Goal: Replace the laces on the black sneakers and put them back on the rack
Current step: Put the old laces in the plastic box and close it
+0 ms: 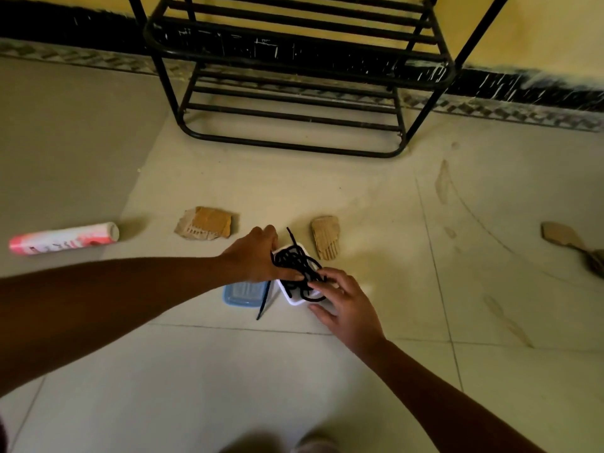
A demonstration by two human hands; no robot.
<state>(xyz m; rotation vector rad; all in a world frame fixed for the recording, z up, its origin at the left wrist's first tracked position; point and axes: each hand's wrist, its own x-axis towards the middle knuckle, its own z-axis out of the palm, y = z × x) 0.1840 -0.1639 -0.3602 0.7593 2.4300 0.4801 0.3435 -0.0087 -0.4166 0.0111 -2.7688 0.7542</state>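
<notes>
While both hands work low over the pale tiled floor (228, 371), the head view shows a tangle of soft black cord laces (295, 261) heaped in a small white plastic box (292, 301). The box sits about midway between the near edge of the floor and the far edge by the wall. It is in front of the black metal shoe rack (294, 53). One lace end hangs out and lies on the floor. No black sneakers can be seen.

The left hand (255, 256) curls its fingers over the far side of the box. Its thumb lies across the laces, so its grip is closed round the box and the heap. The right hand (346, 305) has a half-closed grip. Its fingertips pinch into the laces on the near side.

I think the laces are very light and floppy, and they will snag on each other. The best place to hold one is its stiff tip, pulling slowly. The box looks light too and may slide.

A light blue plastic lid (243, 294) lies just beside the box. A pink and white spray can (63, 239) lies on its side toward the left edge of the floor. Its writing is too blurry to read. Two torn brown cardboard pieces (204, 223) lie past the box.
</notes>
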